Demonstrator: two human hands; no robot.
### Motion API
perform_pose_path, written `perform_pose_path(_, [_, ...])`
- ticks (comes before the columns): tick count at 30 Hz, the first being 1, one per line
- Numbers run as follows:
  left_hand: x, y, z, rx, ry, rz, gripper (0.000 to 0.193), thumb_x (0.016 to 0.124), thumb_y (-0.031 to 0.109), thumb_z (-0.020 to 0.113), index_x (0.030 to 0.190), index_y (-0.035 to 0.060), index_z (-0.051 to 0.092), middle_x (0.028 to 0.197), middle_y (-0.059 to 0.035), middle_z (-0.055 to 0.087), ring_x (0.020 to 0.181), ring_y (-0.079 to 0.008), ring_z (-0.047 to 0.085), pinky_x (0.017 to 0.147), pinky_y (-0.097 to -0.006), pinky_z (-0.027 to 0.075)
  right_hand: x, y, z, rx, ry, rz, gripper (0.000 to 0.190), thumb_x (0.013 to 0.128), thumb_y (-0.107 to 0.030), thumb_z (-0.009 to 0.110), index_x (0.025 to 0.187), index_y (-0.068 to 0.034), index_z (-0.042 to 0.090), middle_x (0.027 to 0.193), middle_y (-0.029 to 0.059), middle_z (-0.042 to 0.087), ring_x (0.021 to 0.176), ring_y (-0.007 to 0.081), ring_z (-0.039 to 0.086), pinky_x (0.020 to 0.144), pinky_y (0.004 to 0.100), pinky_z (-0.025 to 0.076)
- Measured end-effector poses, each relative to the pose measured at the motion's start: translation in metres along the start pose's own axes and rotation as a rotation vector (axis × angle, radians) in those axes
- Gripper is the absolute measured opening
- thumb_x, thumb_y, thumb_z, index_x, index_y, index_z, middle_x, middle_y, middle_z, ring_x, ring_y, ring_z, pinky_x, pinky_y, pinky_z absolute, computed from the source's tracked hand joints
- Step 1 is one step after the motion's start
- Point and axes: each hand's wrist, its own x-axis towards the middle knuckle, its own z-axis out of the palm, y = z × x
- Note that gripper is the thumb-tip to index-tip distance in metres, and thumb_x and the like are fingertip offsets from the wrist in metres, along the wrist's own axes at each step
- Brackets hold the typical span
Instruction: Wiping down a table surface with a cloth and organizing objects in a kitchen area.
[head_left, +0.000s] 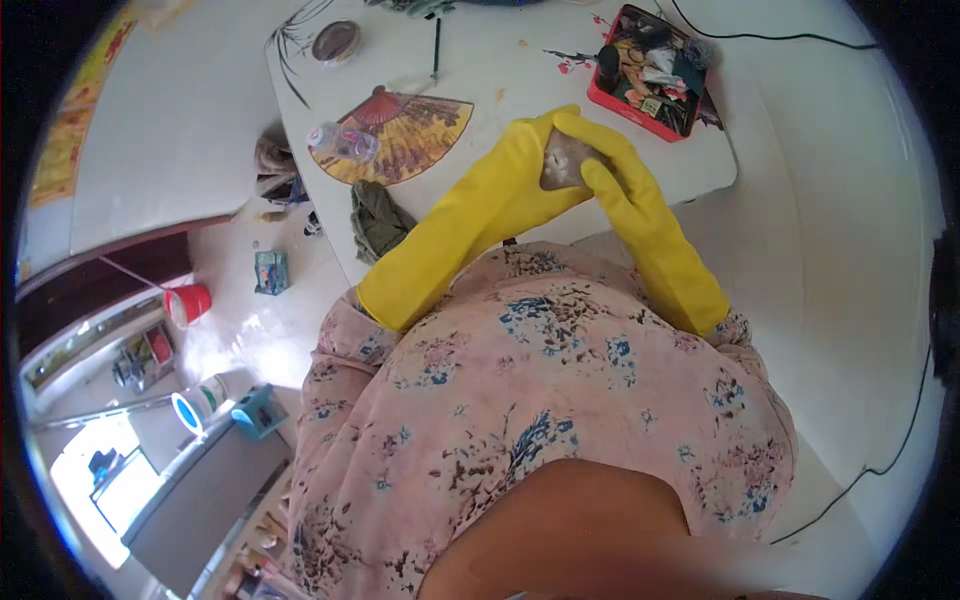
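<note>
Yellow rubber gloves cover both my hands and forearms. Between my left hand (536, 169) and my right hand (611, 161) is a small greyish object with whitish patches (566, 161), possibly in clear wrapping; I cannot tell what it is. My left fingers and thumb curve around its left side and lower edge, and my right fingers close on its top and right side. Both hands are above the near part of a white table (495, 64). An open painted folding fan (420, 139) lies left of them, with a clear plastic bottle (345, 142) on its left part.
A red box of mixed small items (637, 116) stands at the table's right. A dark green cloth (379, 221) lies at the left edge. Farther back are a round container (336, 43) and a dark pen-like stick (436, 49). A red bucket (187, 304) stands on the floor at left.
</note>
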Motion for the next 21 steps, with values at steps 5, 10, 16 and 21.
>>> perform_pose_path(5, [-0.008,-0.008,0.010,0.171,0.121,0.045,0.073,0.085,0.015,0.082,0.146,-0.0041,0.047,0.117,-0.0163,0.072,0.107,-0.0229,0.070,0.089,-0.0364,0.057,0.016,-0.008,-0.005,-0.342,-0.131,-0.228,0.057,0.095,-0.018,0.071,0.149,-0.010,0.056,0.139,0.0129,0.060,0.126,0.0288,0.053,0.112,0.0408,0.040])
perform_pose_path(10, [-0.006,-0.003,0.002,0.140,0.029,-0.088,0.060,0.087,0.021,0.080,0.135,-0.0011,0.055,0.110,-0.0177,0.071,0.099,-0.0280,0.071,0.084,-0.0384,0.057,0.012,0.011,0.000,-0.198,-0.133,-0.161,0.057,0.099,-0.020,0.067,0.152,-0.008,0.052,0.142,0.0142,0.058,0.126,0.0285,0.053,0.113,0.0411,0.039])
perform_pose_path(16, [-0.012,0.007,-0.004,0.349,0.014,-0.251,0.046,0.088,0.026,0.076,0.121,-0.0017,0.062,0.103,-0.0229,0.070,0.098,-0.0370,0.070,0.083,-0.0434,0.057,0.011,0.004,0.015,-0.258,-0.127,-0.166,0.054,0.106,-0.019,0.055,0.156,-0.005,0.044,0.149,0.0175,0.051,0.130,0.0309,0.051,0.116,0.0413,0.036])
perform_pose_path(21, [-0.010,-0.016,-0.002,0.448,0.059,-0.294,0.049,0.089,0.027,0.073,0.126,-0.0019,0.059,0.105,-0.0260,0.069,0.102,-0.0406,0.070,0.086,-0.0452,0.056,0.015,0.014,0.031,-0.365,-0.132,-0.249,0.054,0.107,-0.014,0.050,0.159,-0.005,0.039,0.149,0.0188,0.052,0.135,0.0342,0.048,0.117,0.0426,0.035])
